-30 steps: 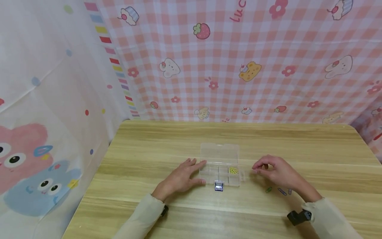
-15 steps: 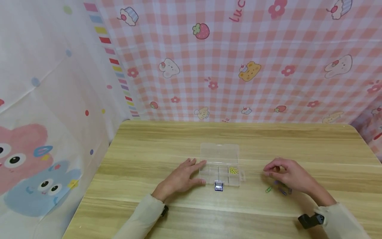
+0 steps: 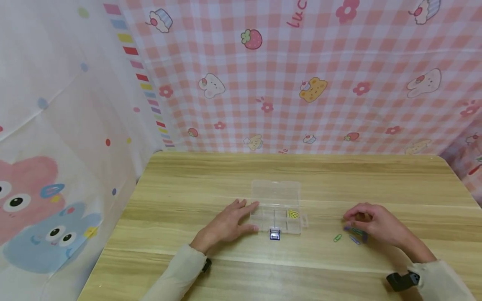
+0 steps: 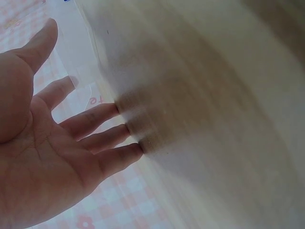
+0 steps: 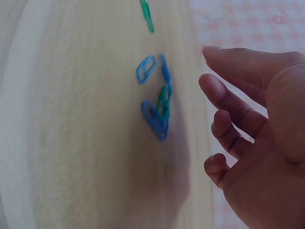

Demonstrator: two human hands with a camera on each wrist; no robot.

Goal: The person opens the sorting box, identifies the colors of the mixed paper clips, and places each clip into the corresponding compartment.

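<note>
My left hand lies with fingers spread at the left side of a clear plastic compartment box, forefinger and thumb at its edge. In the left wrist view, the other fingertips rest on the table. Yellow paper clips fill one compartment at the box's right; its lid is folded back. My right hand hovers over loose paper clips, thumb and fingers loosely bent with nothing visible between them. Below it are blue paper clips and green ones, partly overlapping; another green paper clip lies apart.
A small blue-edged piece sits at the box's front edge. The wood-grain table runs back to a pink checked cloth. A white printed cloth hangs on the left.
My right hand has moved right and slightly nearer, away from the box and over the loose paper clips. The left hand stays at the box.
</note>
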